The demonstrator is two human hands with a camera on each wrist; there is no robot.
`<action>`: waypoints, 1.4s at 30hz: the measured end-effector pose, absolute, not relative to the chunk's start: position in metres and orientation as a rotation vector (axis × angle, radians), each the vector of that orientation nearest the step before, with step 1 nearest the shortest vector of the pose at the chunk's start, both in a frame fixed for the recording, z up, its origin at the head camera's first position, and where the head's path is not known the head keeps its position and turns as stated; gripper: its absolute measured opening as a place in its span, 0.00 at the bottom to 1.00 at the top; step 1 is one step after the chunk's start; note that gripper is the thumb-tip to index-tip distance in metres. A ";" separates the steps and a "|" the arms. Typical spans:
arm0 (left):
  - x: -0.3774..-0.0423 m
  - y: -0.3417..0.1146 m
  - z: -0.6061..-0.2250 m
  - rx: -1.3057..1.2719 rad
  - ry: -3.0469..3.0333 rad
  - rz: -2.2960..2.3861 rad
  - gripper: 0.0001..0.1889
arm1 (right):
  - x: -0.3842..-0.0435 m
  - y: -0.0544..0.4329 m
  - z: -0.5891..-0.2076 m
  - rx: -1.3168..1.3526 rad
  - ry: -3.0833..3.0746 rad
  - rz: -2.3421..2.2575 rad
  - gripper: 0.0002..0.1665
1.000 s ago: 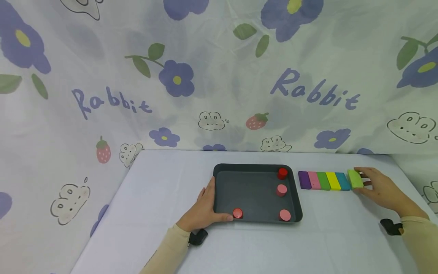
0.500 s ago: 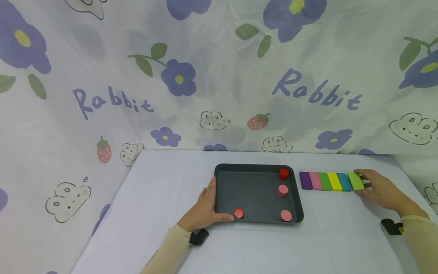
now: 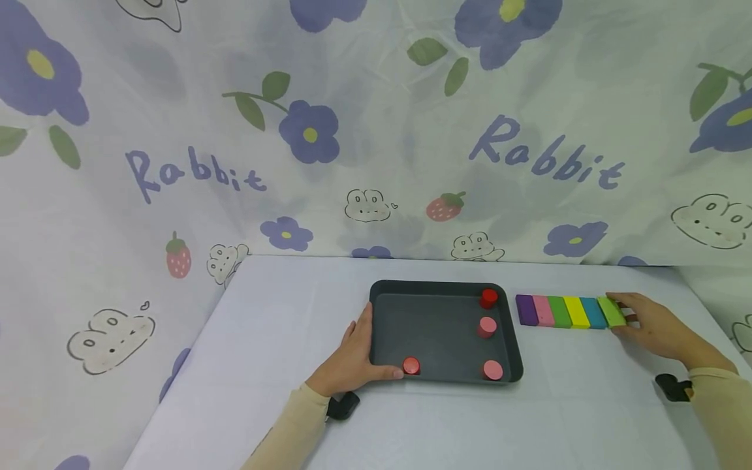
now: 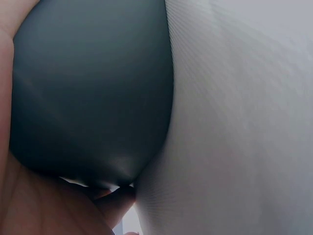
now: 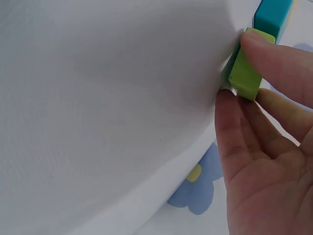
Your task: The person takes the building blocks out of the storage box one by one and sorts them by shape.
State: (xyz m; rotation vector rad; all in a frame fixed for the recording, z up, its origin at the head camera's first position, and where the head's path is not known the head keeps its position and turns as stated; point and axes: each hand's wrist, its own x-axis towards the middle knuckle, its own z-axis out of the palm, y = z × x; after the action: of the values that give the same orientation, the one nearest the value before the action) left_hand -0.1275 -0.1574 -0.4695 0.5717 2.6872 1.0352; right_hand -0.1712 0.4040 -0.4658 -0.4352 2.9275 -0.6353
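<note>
My left hand [image 3: 346,362] spans the near left corner of a dark grey tray [image 3: 431,287], straight fingers along its left side and thumb along the front edge. The tray's outer wall [image 4: 98,88] fills much of the left wrist view. In the head view, my right hand [image 3: 658,329] pinches a light green block [image 3: 611,312] between thumb and fingers. That block [image 5: 248,68] stands at the right end of a row, against a blue block [image 3: 593,313]. Left of it lie yellow [image 3: 576,313], green [image 3: 560,312], pink [image 3: 543,311] and purple [image 3: 527,310] blocks.
Inside the tray a red cylinder [image 3: 489,299], a pink cylinder [image 3: 486,328] and another pink cylinder [image 3: 492,370] stand along the right side. A red cylinder [image 3: 411,365] stands near my left thumb. A patterned cloth [image 3: 376,130] hangs behind the white table [image 3: 282,313].
My right hand has moved the light green block down and left, closing the gap to the blue block. My left hand stays at the tray, and the view has shifted slightly.
</note>
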 end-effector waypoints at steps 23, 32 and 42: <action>-0.130 -0.158 -0.471 0.584 2.705 1.021 0.73 | -0.172 0.402 -0.463 -0.434 2.900 -0.623 0.42; -0.130 -0.158 -0.470 0.578 2.708 1.015 0.73 | -0.171 0.401 -0.454 -0.365 2.928 -0.602 0.49; -0.130 -0.157 -0.470 0.577 2.698 1.025 0.73 | -0.166 0.386 -0.443 -0.390 3.004 -0.591 0.46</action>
State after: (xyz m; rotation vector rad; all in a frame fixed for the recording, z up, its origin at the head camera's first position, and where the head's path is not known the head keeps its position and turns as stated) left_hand -0.1296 -0.1574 -0.4696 0.5767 2.6984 1.0250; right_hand -0.1664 0.3860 -0.4435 -0.3897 3.0036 -0.5915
